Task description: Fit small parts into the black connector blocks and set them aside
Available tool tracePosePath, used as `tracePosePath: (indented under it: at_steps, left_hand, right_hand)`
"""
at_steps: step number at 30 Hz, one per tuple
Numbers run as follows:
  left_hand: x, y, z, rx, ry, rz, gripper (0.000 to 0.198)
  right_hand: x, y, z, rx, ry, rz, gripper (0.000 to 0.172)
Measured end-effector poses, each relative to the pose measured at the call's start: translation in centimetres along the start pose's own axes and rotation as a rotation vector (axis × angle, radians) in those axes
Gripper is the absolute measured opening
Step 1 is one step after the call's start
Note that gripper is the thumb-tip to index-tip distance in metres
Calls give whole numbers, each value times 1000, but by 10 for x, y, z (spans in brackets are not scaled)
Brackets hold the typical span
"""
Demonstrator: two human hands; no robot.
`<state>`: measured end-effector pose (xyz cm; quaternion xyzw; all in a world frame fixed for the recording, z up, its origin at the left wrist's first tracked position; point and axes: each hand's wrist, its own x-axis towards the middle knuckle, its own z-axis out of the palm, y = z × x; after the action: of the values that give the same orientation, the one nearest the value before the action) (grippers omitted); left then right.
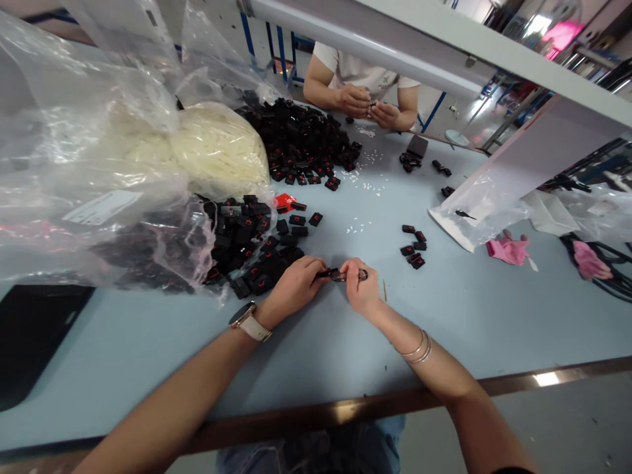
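Observation:
My left hand [297,284], with a watch on its wrist, pinches a small black plastic part [323,272] just above the table. Closed around a short dark tool with shiny metal [340,276] is my right hand [362,284]; its exact kind is too small to tell. The tool's tip meets the black part between both hands. Left of my left hand lies a heap of black plastic parts with red marks [257,247]. A few similar parts [413,247] lie in a loose group beyond my right hand.
Clear plastic bags [99,151], one with pale yellow pieces [222,148], fill the left side. Tiny white pieces [368,178] are scattered mid-table. Across the table a co-worker's hands [370,108] hold something small. Pink gloves [508,249] lie right, beneath an overhead shelf [494,52].

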<state>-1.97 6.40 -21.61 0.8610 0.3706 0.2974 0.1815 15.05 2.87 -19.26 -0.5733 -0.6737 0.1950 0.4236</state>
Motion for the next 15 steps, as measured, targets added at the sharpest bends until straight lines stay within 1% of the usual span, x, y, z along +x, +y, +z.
tracePosePath:
  at_steps: [6,9,11,15]
  left_hand:
    - [0,-1,0,-6,-11,-11,6]
    - [0,0,0,-3,-16,-26,4]
    - [0,0,0,1,-15,-28,3]
    - [1,0,1,-2,-6,-23,3]
  right_hand:
    - [-1,0,1,13,-26,-9,39]
    - [-3,5,2,128,4,25,45]
    - [-1,11,4,278,82,123,52]
    - [13,26,6,568,327,386,57]
